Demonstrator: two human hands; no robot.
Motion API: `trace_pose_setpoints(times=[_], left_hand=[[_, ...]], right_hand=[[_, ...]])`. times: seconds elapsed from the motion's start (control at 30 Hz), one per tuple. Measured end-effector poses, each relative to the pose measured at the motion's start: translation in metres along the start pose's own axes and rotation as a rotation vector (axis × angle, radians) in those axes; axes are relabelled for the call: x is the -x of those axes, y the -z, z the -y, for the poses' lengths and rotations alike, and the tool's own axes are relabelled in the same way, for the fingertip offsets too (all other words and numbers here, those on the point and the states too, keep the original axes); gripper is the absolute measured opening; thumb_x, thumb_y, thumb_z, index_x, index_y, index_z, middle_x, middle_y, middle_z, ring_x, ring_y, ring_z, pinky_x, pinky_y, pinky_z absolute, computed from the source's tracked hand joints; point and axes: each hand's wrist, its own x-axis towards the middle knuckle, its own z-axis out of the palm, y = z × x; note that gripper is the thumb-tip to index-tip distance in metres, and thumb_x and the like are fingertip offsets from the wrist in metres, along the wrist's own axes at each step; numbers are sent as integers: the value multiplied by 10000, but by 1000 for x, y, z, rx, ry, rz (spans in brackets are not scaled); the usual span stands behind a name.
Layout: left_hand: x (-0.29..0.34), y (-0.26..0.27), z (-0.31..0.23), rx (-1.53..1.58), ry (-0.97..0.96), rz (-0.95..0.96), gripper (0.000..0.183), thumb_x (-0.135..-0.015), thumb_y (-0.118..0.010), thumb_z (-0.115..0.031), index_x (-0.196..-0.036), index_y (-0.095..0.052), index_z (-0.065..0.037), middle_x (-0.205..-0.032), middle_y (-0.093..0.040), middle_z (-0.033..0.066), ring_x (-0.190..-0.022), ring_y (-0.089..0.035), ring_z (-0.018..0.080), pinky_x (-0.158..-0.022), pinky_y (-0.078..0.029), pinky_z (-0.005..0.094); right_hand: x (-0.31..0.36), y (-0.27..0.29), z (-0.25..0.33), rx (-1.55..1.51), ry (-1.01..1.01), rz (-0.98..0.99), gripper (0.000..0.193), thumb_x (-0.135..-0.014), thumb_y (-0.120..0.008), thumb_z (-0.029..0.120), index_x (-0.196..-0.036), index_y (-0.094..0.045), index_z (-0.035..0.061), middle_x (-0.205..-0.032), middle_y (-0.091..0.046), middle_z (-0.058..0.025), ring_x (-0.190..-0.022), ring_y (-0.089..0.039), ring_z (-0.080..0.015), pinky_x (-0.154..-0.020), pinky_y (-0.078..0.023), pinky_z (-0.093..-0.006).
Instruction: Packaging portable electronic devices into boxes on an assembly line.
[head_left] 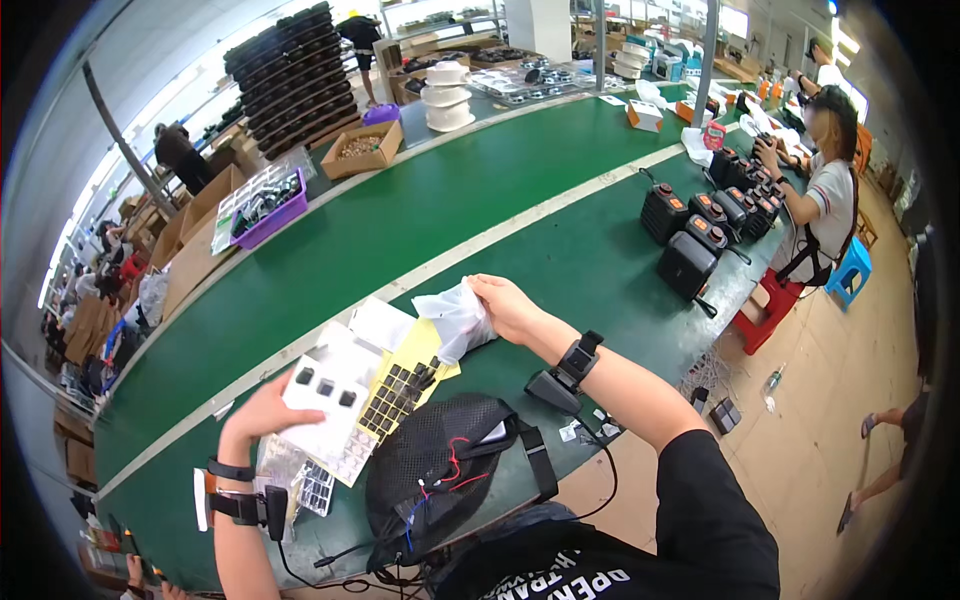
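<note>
My left hand [262, 408] holds a white card [325, 395] by its left edge, thumb on top. Three small black squares sit on the card. My right hand [503, 306], fingers pinched, grips the upper edge of a translucent white plastic bag [455, 318]; what is inside cannot be made out. Between the hands lies a yellow backing sheet [425, 345] under a grid of black square pads [395, 398]. Other pale sheets [380, 322] lie beyond the card. Just below, toward my body, rests a black mesh bag [430, 465] with thin red and blue wires on it.
Several black box-shaped devices with orange-ringed knobs [690, 262] stand on the bench to the right, before a seated co-worker [830, 190]. Across the green belt [400, 215] are a purple bin [268, 225], a cardboard box [362, 150] and white spools [447, 100]. Cables hang near the front edge.
</note>
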Motion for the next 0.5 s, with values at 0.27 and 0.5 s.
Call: trace_pose_setpoints(times=[0.27,0.5], left_hand=[[-104,73,1,313,243,-198,791,-707,-700,-453,-1237,-370,32,-968,-587,117,-766,-604,182,-566,-505,321],[-202,34,31,-392,530,-696,1180,-642,-623,-679,-1375,-76,65,-1291,-361,316,-1136,-427,472,-871,-434,478]], right_hand=[[24,-2,20,481,59,-88,265,-920,-477,227,-871,-606,1,-766,-585,-20,-674,-498,-83,-613,-418,-245],[37,16,30,836,284,-126,221,-866,-500,95,-1015,-613,-24,-956,-625,-74,-854,-557,-105,-763,-451,-257]])
